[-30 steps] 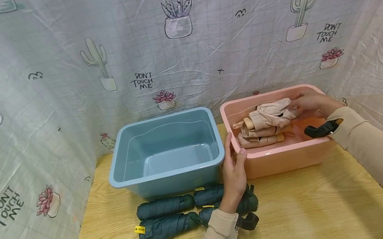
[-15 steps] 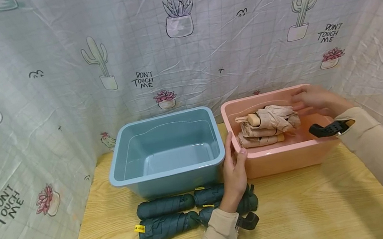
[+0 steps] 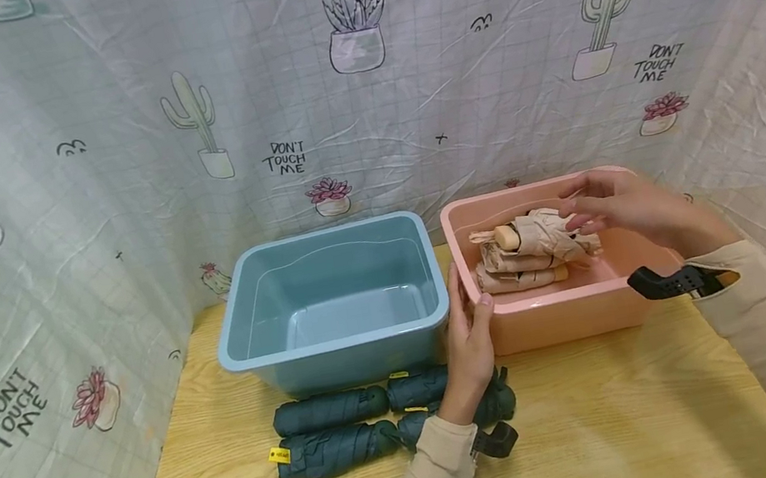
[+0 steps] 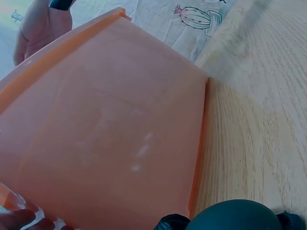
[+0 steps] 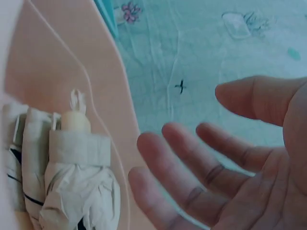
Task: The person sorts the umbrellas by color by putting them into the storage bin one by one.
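Folded beige umbrellas point(image 3: 551, 234) lie stacked in the left part of the pink plastic bin point(image 3: 564, 320). Over the bin's right half hovers my right hand point(image 3: 624, 207), fingers spread and relaxed, holding nothing. The right wrist view shows its fingers point(image 5: 177, 143) apart from the top umbrella point(image 5: 79, 177). My left hand point(image 3: 470, 351) holds the bin's front left corner, thumb on the front rim and fingers along the left side. Several folded dark green umbrellas point(image 3: 339, 453) lie on the table in front, partly hidden by my left wrist.
A blue plastic bin point(image 3: 341, 349) stands left of the pink one with nothing inside. Both sit on a wooden table point(image 3: 596, 423). A printed curtain point(image 3: 435, 95) hangs close behind and at both sides.
My right hand has let go of the top beige umbrella, which settled on the pile. The hand then drew away and rose above the bin. The left hand stays put.
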Demonstrator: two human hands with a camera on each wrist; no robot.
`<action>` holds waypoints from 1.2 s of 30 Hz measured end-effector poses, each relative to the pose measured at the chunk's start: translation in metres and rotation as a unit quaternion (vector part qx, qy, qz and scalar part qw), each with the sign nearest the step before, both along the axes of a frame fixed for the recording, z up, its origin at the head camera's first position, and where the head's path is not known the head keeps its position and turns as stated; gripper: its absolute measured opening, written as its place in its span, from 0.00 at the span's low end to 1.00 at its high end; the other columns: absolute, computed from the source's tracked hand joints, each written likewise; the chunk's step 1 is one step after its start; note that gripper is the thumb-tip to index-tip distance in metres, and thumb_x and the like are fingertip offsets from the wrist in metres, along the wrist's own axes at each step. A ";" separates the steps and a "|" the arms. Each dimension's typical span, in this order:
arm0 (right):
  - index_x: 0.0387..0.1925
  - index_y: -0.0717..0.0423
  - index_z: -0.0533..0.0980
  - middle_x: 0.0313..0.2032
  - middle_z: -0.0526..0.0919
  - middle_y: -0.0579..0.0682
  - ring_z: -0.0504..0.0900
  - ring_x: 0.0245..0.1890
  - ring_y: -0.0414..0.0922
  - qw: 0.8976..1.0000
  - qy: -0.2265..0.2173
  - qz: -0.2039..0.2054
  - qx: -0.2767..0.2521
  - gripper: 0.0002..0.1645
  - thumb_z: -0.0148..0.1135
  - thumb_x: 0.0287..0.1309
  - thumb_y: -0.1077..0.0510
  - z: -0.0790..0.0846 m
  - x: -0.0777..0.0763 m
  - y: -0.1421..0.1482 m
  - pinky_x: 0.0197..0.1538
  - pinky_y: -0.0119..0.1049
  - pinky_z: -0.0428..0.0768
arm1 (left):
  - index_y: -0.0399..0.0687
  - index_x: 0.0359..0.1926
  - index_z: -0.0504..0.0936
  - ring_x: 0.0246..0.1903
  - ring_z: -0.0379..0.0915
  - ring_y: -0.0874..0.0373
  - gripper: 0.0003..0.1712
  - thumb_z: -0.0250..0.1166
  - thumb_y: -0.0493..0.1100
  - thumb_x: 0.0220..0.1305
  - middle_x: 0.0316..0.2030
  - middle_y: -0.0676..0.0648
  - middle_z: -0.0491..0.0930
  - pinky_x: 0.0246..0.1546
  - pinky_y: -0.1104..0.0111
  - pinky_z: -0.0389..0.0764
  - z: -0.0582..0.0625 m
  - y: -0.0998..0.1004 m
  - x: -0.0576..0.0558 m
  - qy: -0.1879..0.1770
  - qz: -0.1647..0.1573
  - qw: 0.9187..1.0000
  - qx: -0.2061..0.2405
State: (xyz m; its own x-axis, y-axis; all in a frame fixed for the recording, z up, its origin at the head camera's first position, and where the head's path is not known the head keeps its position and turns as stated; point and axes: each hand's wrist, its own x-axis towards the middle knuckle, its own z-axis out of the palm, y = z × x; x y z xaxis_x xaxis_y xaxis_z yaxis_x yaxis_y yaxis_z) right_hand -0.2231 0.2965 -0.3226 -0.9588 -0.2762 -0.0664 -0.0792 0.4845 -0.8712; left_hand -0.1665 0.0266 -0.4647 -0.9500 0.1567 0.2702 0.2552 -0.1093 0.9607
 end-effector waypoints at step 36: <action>0.60 0.64 0.71 0.46 0.84 0.50 0.87 0.44 0.45 0.937 0.068 0.204 -0.276 0.22 0.42 0.71 0.78 -0.082 0.104 -0.053 0.51 0.38 0.85 | 0.53 0.56 0.84 0.49 0.85 0.56 0.13 0.60 0.41 0.74 0.47 0.49 0.88 0.53 0.67 0.83 0.104 -0.155 0.058 0.105 -0.019 0.976 -0.191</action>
